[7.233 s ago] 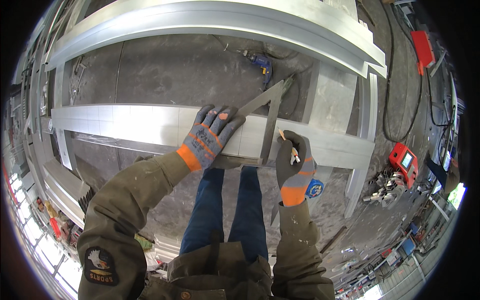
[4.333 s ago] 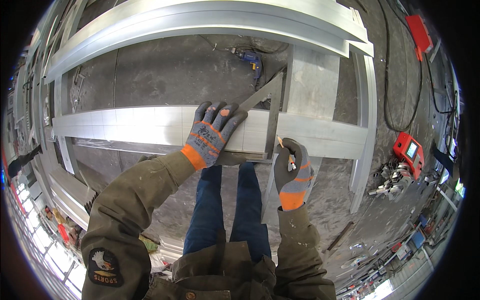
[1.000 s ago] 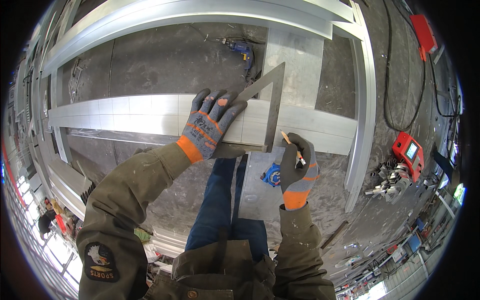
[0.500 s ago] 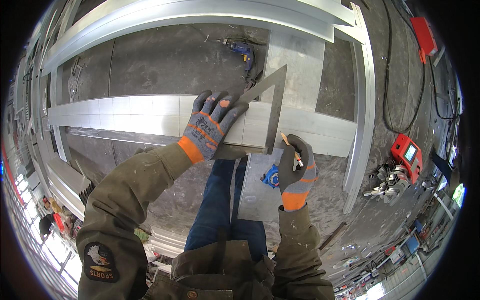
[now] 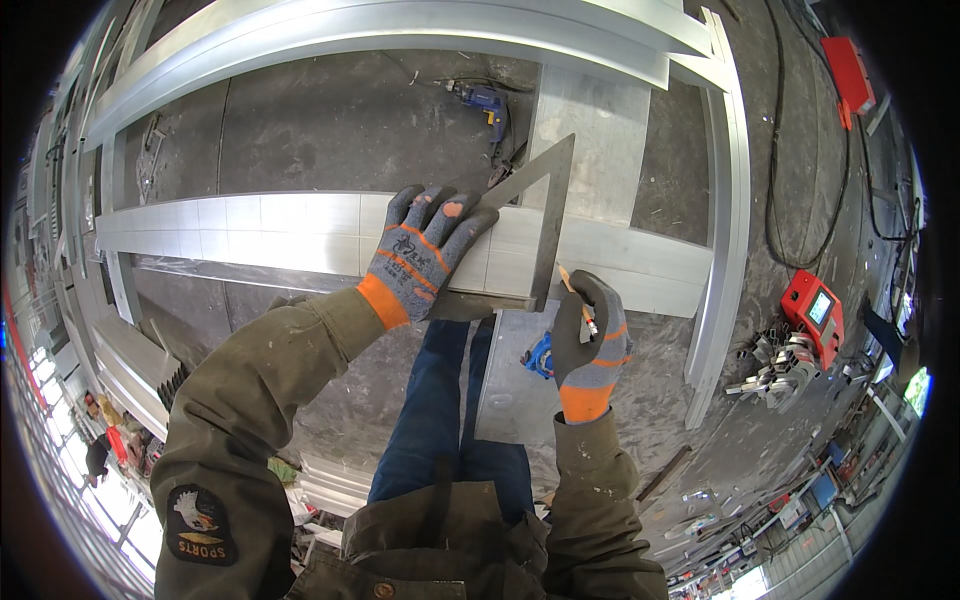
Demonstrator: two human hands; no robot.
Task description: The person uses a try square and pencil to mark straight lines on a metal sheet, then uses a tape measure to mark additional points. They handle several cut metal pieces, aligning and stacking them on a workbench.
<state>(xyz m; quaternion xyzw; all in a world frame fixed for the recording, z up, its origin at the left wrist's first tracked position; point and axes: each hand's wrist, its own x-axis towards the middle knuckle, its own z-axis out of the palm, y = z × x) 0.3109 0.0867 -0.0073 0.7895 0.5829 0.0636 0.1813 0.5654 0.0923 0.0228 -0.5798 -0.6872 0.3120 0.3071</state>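
Note:
A long silvery metal bar [image 5: 290, 228] runs across in front of me, with thin lines marked across its face. Against it lies a metal triangle square [image 5: 549, 225], its base along the bar's near edge. My left hand [image 5: 425, 245], in a grey and orange glove, presses the square to the bar, fingers over the top and thumb below at the base. Just right of the square's upright edge, my gloved right hand [image 5: 595, 335] grips a pencil [image 5: 590, 320]. The pencil's point is close to the bar's near edge; whether it touches cannot be made out.
A blue power drill [image 5: 487, 103] lies on the floor beyond the bar. Below the bar, a blue tape measure [image 5: 540, 355] rests beside my right hand. A red device with a screen [image 5: 815, 308] stands at right near metal offcuts [image 5: 785, 362]. Black cable [image 5: 775, 200] loops across the floor.
My right hand and the pencil have shifted slightly left, toward the square's upright edge. The left hand and the square stay almost in place.

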